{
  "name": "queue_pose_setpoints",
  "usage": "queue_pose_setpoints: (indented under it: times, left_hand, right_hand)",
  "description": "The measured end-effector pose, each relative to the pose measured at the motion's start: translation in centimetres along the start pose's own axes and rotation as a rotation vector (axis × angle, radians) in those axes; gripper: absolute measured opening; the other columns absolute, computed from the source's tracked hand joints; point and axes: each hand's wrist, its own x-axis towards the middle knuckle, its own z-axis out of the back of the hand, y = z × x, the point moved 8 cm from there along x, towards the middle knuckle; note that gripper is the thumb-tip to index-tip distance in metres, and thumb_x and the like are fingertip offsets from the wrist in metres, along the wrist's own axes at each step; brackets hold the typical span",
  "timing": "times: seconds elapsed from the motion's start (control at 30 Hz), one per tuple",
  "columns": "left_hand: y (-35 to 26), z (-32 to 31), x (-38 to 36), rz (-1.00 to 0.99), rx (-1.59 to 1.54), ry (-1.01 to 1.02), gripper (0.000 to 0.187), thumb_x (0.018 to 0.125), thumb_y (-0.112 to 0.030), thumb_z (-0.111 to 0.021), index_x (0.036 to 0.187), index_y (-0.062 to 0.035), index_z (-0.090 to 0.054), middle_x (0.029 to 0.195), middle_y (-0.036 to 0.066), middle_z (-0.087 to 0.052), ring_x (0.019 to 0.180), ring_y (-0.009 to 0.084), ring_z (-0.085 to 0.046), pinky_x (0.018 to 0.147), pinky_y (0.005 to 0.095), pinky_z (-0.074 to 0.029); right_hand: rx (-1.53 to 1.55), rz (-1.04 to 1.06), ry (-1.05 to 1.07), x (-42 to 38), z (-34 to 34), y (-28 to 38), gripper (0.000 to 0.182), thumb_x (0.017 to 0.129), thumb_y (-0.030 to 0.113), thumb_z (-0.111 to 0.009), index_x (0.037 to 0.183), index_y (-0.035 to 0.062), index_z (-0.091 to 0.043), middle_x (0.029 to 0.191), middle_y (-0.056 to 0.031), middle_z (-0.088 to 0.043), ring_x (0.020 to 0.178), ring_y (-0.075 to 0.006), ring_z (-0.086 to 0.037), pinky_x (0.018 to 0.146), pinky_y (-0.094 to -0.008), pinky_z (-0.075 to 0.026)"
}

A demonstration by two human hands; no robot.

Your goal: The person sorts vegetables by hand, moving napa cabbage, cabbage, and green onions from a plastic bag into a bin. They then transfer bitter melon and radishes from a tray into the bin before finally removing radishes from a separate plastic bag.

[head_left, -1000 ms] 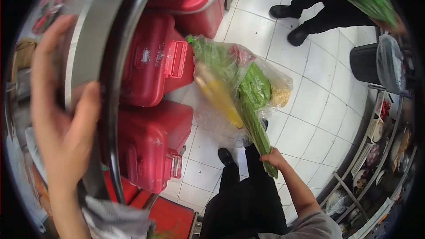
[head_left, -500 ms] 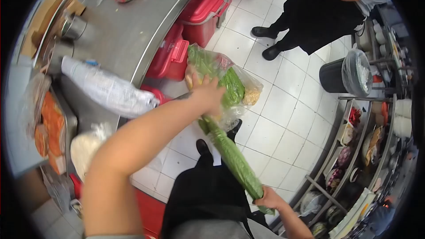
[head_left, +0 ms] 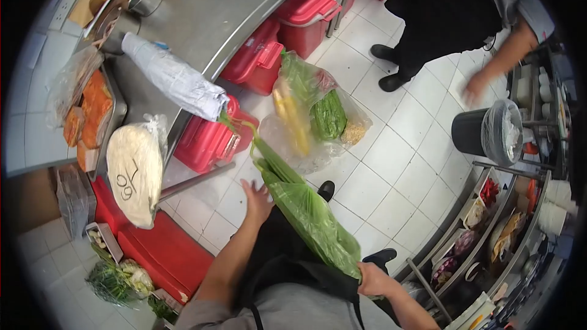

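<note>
My right hand (head_left: pixel 374 279) is closed around the lower end of a long plastic-wrapped bundle of green leaves (head_left: pixel 306 208). The bundle slants up and away, with thin stems at its far end. Beside it, my left hand (head_left: pixel 258 200) is open with fingers spread, apart from the bundle. Beyond both hands is a large clear plastic bag (head_left: pixel 351 107) containing green vegetables (head_left: pixel 328 116). Blurred yellow long things (head_left: pixel 290 116) show at its left side. A paper-wrapped bundle (head_left: pixel 174 76) lies across the steel table's edge, green stems near its lower end.
Red lidded bins (head_left: pixel 254 55) stand under the steel table (head_left: pixel 214 15). A wrapped pale package with writing (head_left: pixel 136 174) sits by the table corner, near a tray of orange food (head_left: pixel 96 110). A co-worker (head_left: pixel 446 12) stands ahead, near a black trash bin (head_left: pixel 474 131). Shelves (head_left: pixel 483 232) line the right.
My left hand has drawn back from the clear bag toward my body, fingers spread. The leaf bundle's far end has swung left. The co-worker's arm now reaches down toward the trash bin.
</note>
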Motion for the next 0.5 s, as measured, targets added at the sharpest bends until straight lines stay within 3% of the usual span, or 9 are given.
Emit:
queue_pose_setpoints:
  times: [0.07, 0.13, 0.23, 0.33, 0.37, 0.47, 0.5]
  left_hand:
    - [2.1, -3.7, 1.0, 0.050, -0.004, 0.328, 0.070, 0.086, -0.055, -0.042, 0.142, -0.0211, -0.015, 0.143, 0.019, -0.023, 0.131, 0.0332, -0.026, 0.104, 0.0566, -0.020]
    - [2.6, -8.2, -1.5, -0.135, 0.172, 0.542, 0.064, 0.087, -0.053, -0.041, 0.138, -0.0170, -0.027, 0.127, 0.019, -0.045, 0.119, 0.0348, -0.042, 0.101, 0.0594, -0.024]
    - [3.4, -9.7, -5.7, 0.142, -0.481, 0.706, 0.094, 0.071, -0.081, -0.032, 0.126, -0.0059, -0.043, 0.111, 0.018, -0.057, 0.113, 0.0387, -0.046, 0.098, 0.0554, -0.032]
    - [1.7, -9.1, -12.2, 0.163, -0.528, 0.760, 0.095, 0.069, -0.083, -0.030, 0.125, -0.0065, -0.043, 0.107, 0.018, -0.058, 0.112, 0.0387, -0.047, 0.096, 0.0550, -0.034]
    - [1.0, -7.3, -13.3, 0.107, -0.473, 0.623, 0.099, 0.066, -0.085, -0.031, 0.126, -0.0075, -0.042, 0.102, 0.017, -0.058, 0.111, 0.0373, -0.046, 0.097, 0.0540, -0.034]
    - [-2.2, -3.3, -18.5, -0.066, -0.544, 0.563, 0.102, 0.064, -0.087, -0.030, 0.125, -0.0077, -0.043, 0.101, 0.015, -0.056, 0.105, 0.0361, -0.049, 0.096, 0.0532, -0.035]
    - [-3.5, -1.5, -19.8, -0.171, -0.513, 0.584, 0.105, 0.060, -0.089, -0.032, 0.126, -0.0076, -0.042, 0.107, 0.016, -0.054, 0.102, 0.0336, -0.050, 0.096, 0.0519, -0.036]
  right_hand:
    - [-0.092, 0.028, -0.003, -1.5, 1.9, 1.2, 0.049, 0.055, 0.017, -0.071, 0.099, 0.0005, -0.054, 0.077, -0.0219, -0.060, 0.076, -0.0353, -0.060, 0.068, -0.0380, -0.047]
    - [-0.293, 0.005, 0.047, -2.6, 3.0, 1.8, 0.048, 0.055, 0.017, -0.072, 0.097, 0.0009, -0.054, 0.075, -0.0212, -0.060, 0.075, -0.0349, -0.060, 0.067, -0.0381, -0.047]
    - [-0.394, 0.022, 0.062, -3.2, 3.5, 1.8, 0.046, 0.055, 0.017, -0.072, 0.096, 0.0024, -0.055, 0.076, -0.0198, -0.060, 0.075, -0.0339, -0.060, 0.067, -0.0374, -0.047]
    - [-0.361, 0.032, 0.137, -2.4, 3.3, 1.7, 0.044, 0.059, 0.012, -0.072, 0.099, 0.0042, -0.056, 0.082, -0.0155, -0.062, 0.077, -0.0269, -0.061, 0.071, -0.0329, -0.047]
    - [-0.348, 0.026, 0.158, -2.1, 3.0, 1.9, 0.043, 0.059, 0.013, -0.072, 0.098, 0.0053, -0.056, 0.083, -0.0128, -0.062, 0.076, -0.0222, -0.060, 0.072, -0.0314, -0.047]
    - [-0.395, 0.139, 0.250, -1.3, 0.5, 4.4, 0.044, 0.059, 0.012, -0.072, 0.100, 0.0053, -0.056, 0.086, -0.0124, -0.063, 0.078, -0.0222, -0.060, 0.073, -0.0312, -0.046]
    - [-0.437, 0.153, 0.292, -0.8, -0.5, 5.2, 0.048, 0.058, 0.010, -0.072, 0.104, 0.0060, -0.056, 0.087, -0.0102, -0.063, 0.078, -0.0198, -0.060, 0.073, -0.0300, -0.046]
